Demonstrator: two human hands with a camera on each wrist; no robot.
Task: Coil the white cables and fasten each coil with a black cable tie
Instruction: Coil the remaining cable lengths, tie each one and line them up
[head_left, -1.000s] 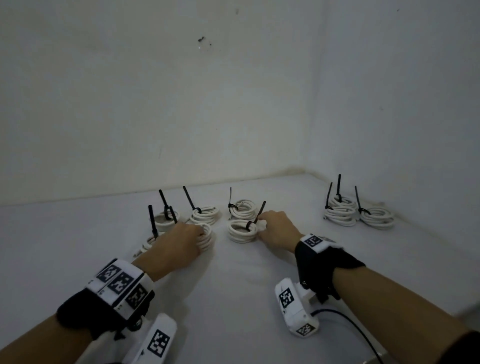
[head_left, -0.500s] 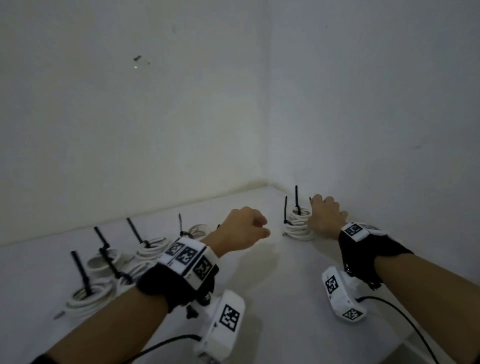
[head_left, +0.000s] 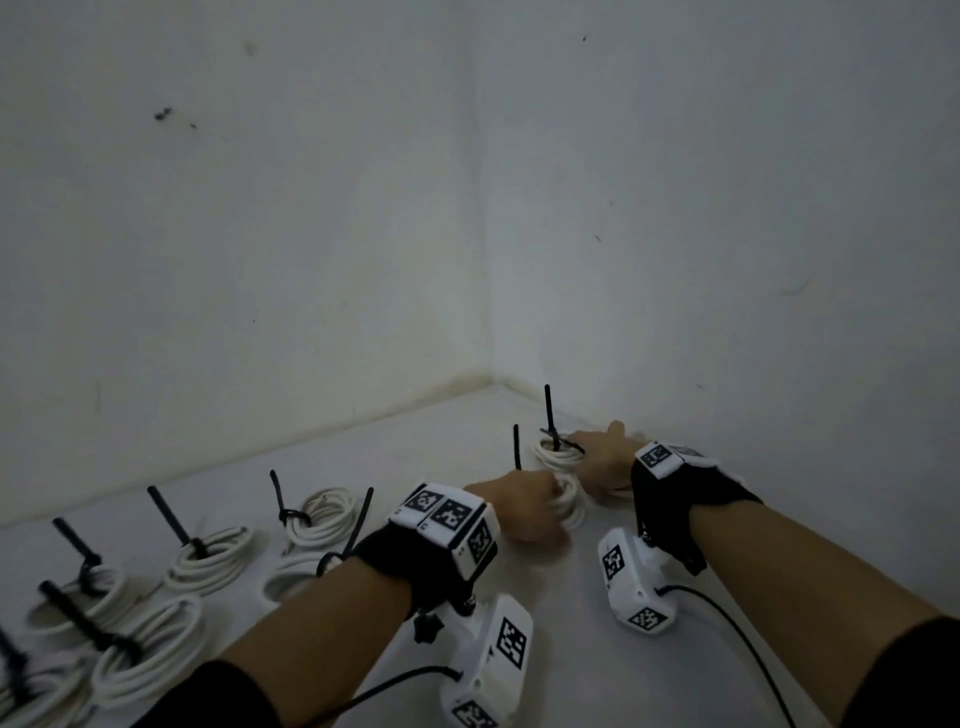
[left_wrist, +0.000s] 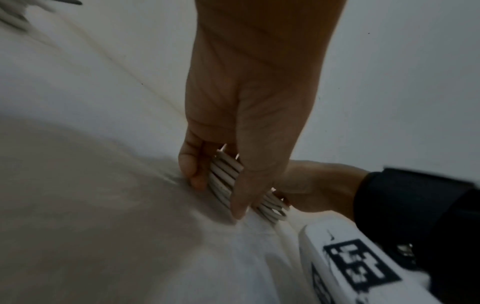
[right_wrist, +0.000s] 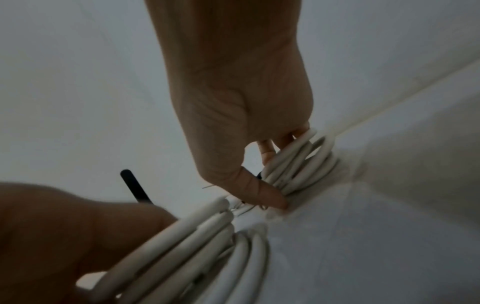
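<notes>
White cable coils, two of them, in the far right corner of the worktop (head_left: 571, 649), close to the wall. Nearer coil (head_left: 570, 501) pinched by the left hand (head_left: 519, 506): in the left wrist view, thumb on one side of the stacked loops, fingers (left_wrist: 189, 170) curled on the other, bundle squeezed between. Farther coil (head_left: 558, 454) gripped by the right hand (head_left: 605, 462): in the right wrist view, thumb pressed low against the loops, fingers (right_wrist: 267, 152) curled down behind them. Set just beside each other; touching or not, could not tell.

Each bound already by a black cable tie, one tail (head_left: 548, 415) upright over the farther coil, another (head_left: 516, 447) rising behind the left hand. Other tied coils (head_left: 213, 558) spread along the worktop to the left, well apart from this pair. No loose cable seen anywhere.

Judged as handling of finished coils, with coiling and fastening apparently done for everything in view. Next move probably called for shifting or lifting both coils together, with the loops kept squeezed so none slid out of its tie, and with care around the stiff tails.

No brand or legible words found; only square black-and-white coded markers (head_left: 447, 512) on the wrist bands and wrist cameras.
</notes>
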